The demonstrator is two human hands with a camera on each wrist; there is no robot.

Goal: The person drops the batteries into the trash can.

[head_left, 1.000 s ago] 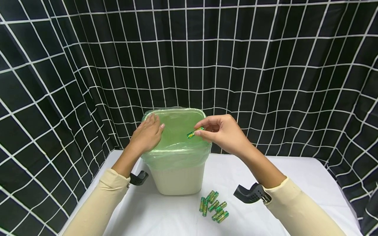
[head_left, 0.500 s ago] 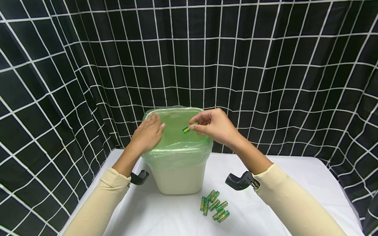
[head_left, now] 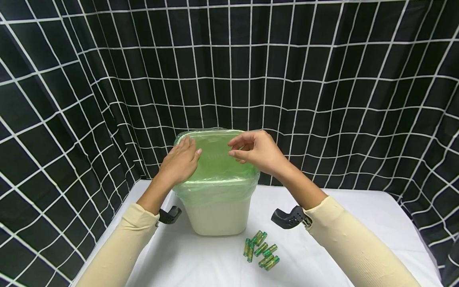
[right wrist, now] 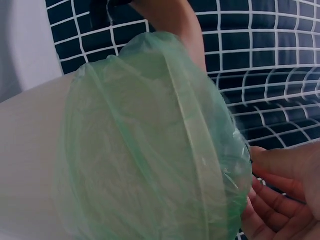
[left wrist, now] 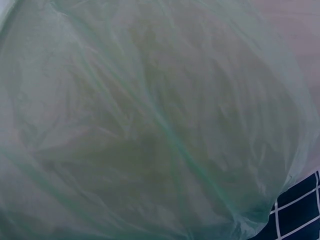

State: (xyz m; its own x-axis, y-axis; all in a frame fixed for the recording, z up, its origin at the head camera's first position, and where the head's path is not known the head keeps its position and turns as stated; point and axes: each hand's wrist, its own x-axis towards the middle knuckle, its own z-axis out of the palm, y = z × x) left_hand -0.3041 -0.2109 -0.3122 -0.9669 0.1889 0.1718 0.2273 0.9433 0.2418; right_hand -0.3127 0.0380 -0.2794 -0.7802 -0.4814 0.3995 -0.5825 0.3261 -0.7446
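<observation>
A cream bin (head_left: 218, 217) stands on the table, lined with a thin green plastic bag (head_left: 215, 193) folded over its rim. My left hand (head_left: 179, 161) rests on the bin's left rim with its fingers straight. Over the right side of the bin's mouth hovers my right hand (head_left: 256, 151), fingers bent loosely and no battery visible between them. The right wrist view shows that hand (right wrist: 285, 190) beside the bag-covered rim. Several green and gold batteries (head_left: 261, 250) lie in a loose cluster in front of the bin. The bin's bottom inside is hidden.
White cloth covers the table (head_left: 305, 255). A black curtain with a white grid (head_left: 287, 79) hangs behind and along both sides. Each wrist wears a black camera mount, the right one (head_left: 288, 217) standing above the table near the batteries.
My right hand moved left and slightly up over the bin with a battery, then let it go; the battery is out of sight now. My left hand stayed on the rim.
</observation>
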